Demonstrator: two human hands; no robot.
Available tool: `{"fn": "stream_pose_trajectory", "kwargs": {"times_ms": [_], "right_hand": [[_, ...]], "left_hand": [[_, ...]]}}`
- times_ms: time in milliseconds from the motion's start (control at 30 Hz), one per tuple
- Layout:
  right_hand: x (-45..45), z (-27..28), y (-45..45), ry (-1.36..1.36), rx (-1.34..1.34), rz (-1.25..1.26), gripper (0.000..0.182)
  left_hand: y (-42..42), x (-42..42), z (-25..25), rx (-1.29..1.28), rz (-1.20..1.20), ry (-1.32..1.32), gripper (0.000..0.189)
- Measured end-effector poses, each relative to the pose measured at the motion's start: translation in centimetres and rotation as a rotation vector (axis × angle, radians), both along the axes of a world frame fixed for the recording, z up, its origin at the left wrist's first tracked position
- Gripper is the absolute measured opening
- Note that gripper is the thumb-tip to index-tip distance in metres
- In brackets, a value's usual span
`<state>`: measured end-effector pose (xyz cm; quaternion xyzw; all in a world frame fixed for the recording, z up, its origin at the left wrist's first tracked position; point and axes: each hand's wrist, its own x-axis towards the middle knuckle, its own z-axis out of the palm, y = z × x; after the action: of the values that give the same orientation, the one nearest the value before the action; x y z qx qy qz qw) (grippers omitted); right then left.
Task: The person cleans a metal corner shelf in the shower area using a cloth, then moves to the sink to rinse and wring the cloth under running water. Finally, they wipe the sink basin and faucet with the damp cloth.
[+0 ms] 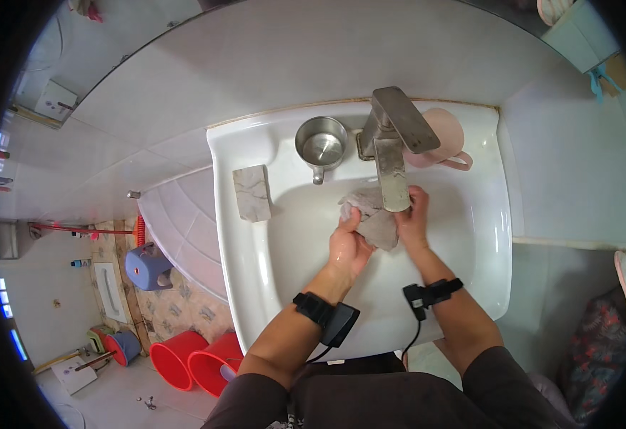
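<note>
A wet greyish cloth [380, 228] is bunched under the spout of a metal faucet [393, 177], above the basin of a white ceramic sink [302, 257]. My left hand [349, 241] grips the cloth from its left side, thumb on top, and its skin glistens with water. On the other side, my right hand [414, 217] is at the cloth's right edge with fingers bent; the spout partly hides where they meet. Behind the basin stand a stainless steel mug [321, 143], left of the faucet, and a pink mug [444, 134], right of it and partly covered by the faucet handle.
A marbled grey block [252, 193] lies on the sink's left ledge. A tiled wall [302, 53] rises behind the sink. On the floor at the left are red buckets [173, 362] and a blue plastic stool [144, 268]. Patterned fabric [594, 348] is at the lower right.
</note>
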<state>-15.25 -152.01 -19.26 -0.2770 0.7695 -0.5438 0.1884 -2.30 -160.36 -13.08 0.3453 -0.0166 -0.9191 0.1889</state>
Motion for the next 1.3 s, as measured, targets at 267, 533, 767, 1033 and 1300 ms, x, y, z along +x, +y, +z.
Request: {"fn": "stream_pose_trajectory", "kwargs": {"times_ms": [267, 533, 767, 1033, 1300], "right_hand": [[-1.7, 6.1, 0.0, -1.359, -0.217, 0.133, 0.057], [3.2, 4.1, -2.5, -0.434, -0.031, 0.179, 0.037], [-1.4, -0.4, -3.1, -0.136, 0.153, -0.016, 0.023], [2.3, 0.2, -2.7, 0.250, 0.249, 0.098, 0.029], [-4.7, 0.2, -1.1, -1.185, -0.095, 0.093, 0.042]], "left_hand": [[-1.2, 1.1, -2.5, 0.012, 0.202, 0.208, 0.043], [-2.1, -0.3, -3.8, -0.157, 0.021, -0.195, 0.066], [1.9, -4.4, -6.4, -0.120, 0.079, -0.268, 0.035], [0.7, -2.6, -9.8, -0.531, -0.076, -0.202, 0.033], [-0.9, 0.0, -0.7, -0.293, -0.010, -0.178, 0.036]]}}
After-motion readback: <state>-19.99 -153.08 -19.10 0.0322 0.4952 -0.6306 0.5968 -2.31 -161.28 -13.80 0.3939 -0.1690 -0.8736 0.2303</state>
